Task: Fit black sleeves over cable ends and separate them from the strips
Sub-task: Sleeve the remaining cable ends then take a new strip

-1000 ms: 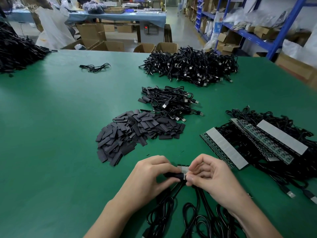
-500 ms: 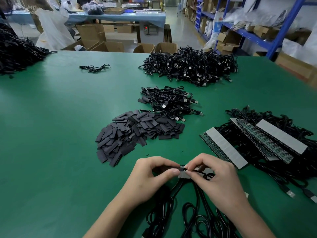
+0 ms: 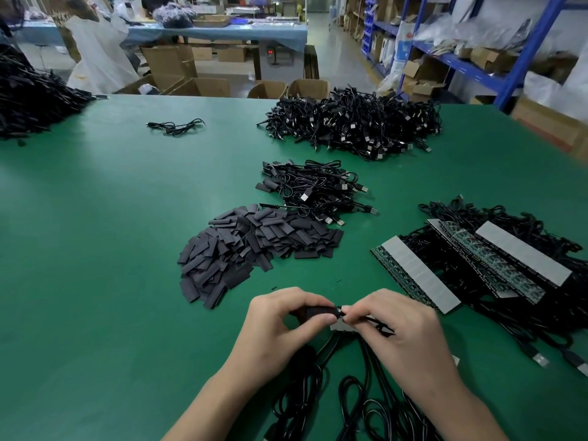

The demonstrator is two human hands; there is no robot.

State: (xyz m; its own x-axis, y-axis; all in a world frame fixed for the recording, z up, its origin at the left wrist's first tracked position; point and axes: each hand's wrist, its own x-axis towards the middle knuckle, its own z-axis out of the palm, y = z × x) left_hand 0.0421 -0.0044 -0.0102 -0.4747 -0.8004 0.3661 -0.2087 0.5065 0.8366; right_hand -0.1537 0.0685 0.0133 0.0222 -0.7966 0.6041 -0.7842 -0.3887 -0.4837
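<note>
Black tubular sleeve (image 3: pixel 318 312), head view: I see it pinched in the left hand (image 3: pixel 280 326), long axis running left to right. Its right mouth meets the thin black cable end (image 3: pixel 341 310), which the right hand (image 3: pixel 404 329) pinches just beside it. A white strip piece (image 3: pixel 338 326) lies under the junction. I can read no writing.

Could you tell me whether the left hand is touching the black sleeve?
Touching: the head view shows the left hand pinching the black sleeve between thumb and forefinger.
</note>
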